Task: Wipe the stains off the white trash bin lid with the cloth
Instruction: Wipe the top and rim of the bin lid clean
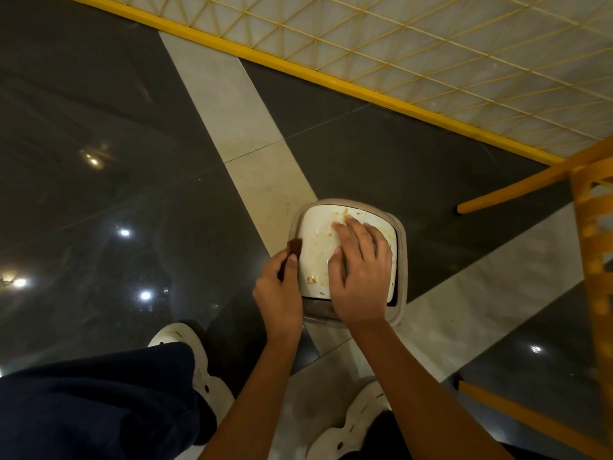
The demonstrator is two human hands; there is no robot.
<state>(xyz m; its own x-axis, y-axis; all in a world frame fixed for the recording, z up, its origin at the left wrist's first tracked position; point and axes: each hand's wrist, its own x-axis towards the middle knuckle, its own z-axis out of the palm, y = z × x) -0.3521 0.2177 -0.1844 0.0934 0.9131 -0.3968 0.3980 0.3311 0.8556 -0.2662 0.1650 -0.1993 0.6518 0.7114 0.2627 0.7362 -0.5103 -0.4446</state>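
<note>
The light is dim and warm. The white trash bin lid (318,250) is the brightest surface, softly and evenly lit. Left of the lid, the glossy dark floor (99,200) mirrors small lamps as glaring spots with hazy halos. Right of the lid, the orange chair (593,234) smears into blur. Below the lid, the dark trouser leg (93,403) loses detail in shadow.

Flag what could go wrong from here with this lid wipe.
The right hand lies flat on the white trash bin lid, fingers beside orange stains; it could smear them. A dark gap shows at the lid's near edge inside the grey rim, so a hard press might tip it. The left hand grips the brown cloth at the lid's left edge; wiping round the right hand could miss stains.
</note>
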